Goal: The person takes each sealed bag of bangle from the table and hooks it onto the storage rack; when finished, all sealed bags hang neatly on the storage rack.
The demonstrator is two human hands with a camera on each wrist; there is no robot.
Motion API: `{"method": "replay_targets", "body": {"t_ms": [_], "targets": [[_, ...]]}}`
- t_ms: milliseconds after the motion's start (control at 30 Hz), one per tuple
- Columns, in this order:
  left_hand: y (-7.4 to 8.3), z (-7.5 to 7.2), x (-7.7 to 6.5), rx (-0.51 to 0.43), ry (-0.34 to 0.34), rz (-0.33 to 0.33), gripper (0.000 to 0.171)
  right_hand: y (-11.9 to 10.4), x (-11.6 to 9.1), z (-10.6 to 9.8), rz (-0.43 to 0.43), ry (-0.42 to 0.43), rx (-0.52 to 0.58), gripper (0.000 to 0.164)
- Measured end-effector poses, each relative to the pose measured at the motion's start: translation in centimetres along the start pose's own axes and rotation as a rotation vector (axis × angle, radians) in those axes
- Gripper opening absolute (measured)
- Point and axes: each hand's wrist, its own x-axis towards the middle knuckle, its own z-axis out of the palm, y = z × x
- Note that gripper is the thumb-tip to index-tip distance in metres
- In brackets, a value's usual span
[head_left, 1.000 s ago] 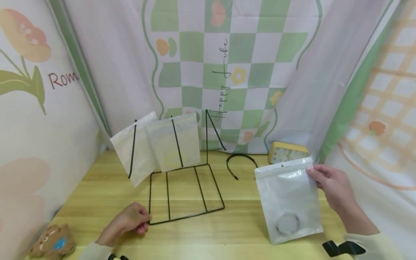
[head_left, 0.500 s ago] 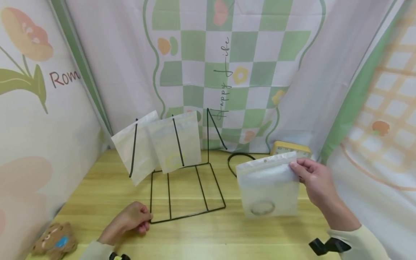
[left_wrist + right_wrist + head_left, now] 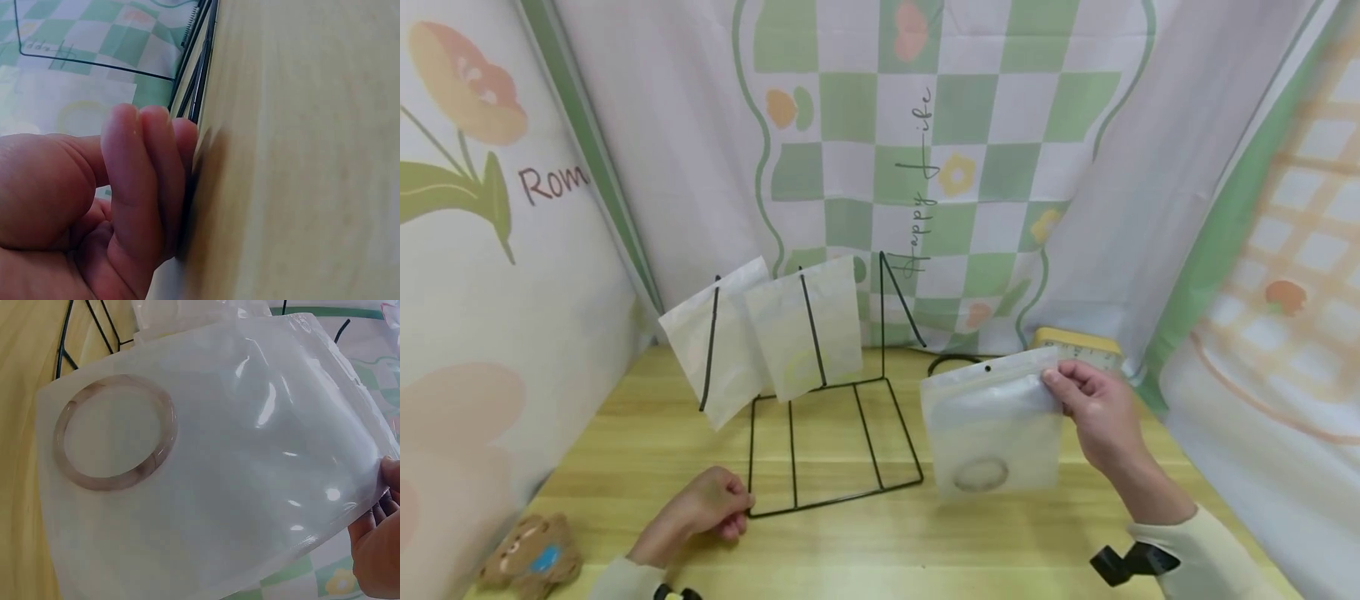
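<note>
My left hand (image 3: pixel 718 504) pinches the front left corner of a black wire display rack (image 3: pixel 835 501), its curled fingers low at the tabletop. Two white zip bags hang on the rack: a tilted one (image 3: pixel 741 367) on the left prong, a straighter one (image 3: pixel 778 346) on the middle prong. The right prong (image 3: pixel 904 300) is bare. My right hand (image 3: pixel 1101 417) pinches the upper right corner of another zip bag (image 3: pixel 1000 417), held up right of the rack. A mottled pinkish bangle (image 3: pixel 167 422) shows through its clear front in the right wrist view. A hang hole (image 3: pixel 988 368) sits in its top strip.
Behind the held bag are a black headband (image 3: pixel 955 358), partly hidden, and a yellow clock (image 3: pixel 1078 339). A brown plush bear (image 3: pixel 531 554) lies at the front left of the wooden table (image 3: pixel 850 558). A checkered curtain (image 3: pixel 910 175) closes off the back.
My right hand has carried the bag with the bangle leftward, closer to the rack, and the bag's lower end has swung back. My left hand keeps its grip on the rack corner.
</note>
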Motion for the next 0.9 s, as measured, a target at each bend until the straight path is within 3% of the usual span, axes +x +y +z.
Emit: {"method": "replay_targets", "body": {"t_ms": [367,900], "targets": [[0.1,-0.1,-0.1,0.011,-0.006,-0.007,0.014,-1.1,0.4,3.2,-0.072,-0.071,0.087,0.019],[0.0,0.0,-0.1,0.028,0.004,-0.018,0.014,-2.0,1.3,5.6,-0.050,-0.149,0.194,0.019]]}}
